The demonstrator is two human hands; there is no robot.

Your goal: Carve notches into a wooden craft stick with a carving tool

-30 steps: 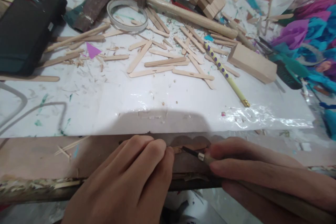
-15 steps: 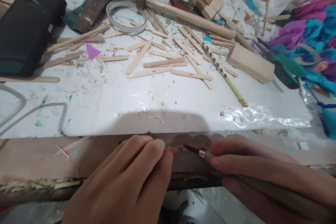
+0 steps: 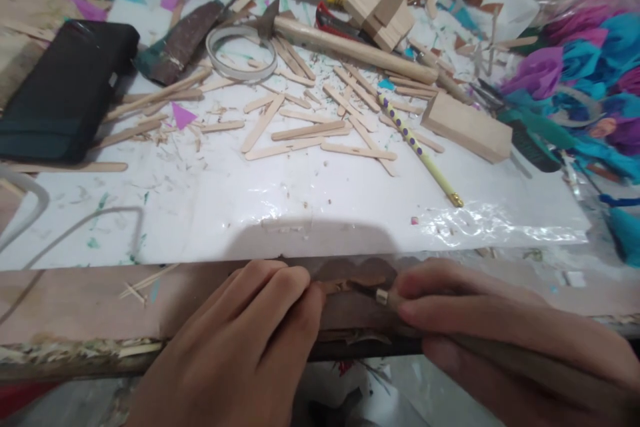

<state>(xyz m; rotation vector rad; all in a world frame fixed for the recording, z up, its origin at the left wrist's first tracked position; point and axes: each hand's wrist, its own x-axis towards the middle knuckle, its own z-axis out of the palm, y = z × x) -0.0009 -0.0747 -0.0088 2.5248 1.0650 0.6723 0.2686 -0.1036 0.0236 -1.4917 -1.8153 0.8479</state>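
At the table's front edge, my left hand (image 3: 245,340) is closed over one end of a small wooden stick (image 3: 337,285), pressing it on the brown surface. My right hand (image 3: 480,327) grips a carving tool (image 3: 381,296) by its wooden handle, which runs back under the palm. The tool's dark, thin blade points left and meets or hovers just over the stick; contact is hard to tell. A marked spot shows on the stick near the blade tip. The fingertips of my left hand are hidden.
Behind the hands lies white paper (image 3: 330,193) with scattered craft sticks (image 3: 357,151), a dotted pencil (image 3: 425,157), a wooden block (image 3: 467,127), a hammer (image 3: 355,50), a tape ring (image 3: 241,73) and a black phone (image 3: 65,93). Coloured crepe paper (image 3: 580,57) sits at right.
The view has shifted slightly, so the things at the back sit lower. Both hands keep their grips, and the blade remains at the stick with only a small change in its angle.
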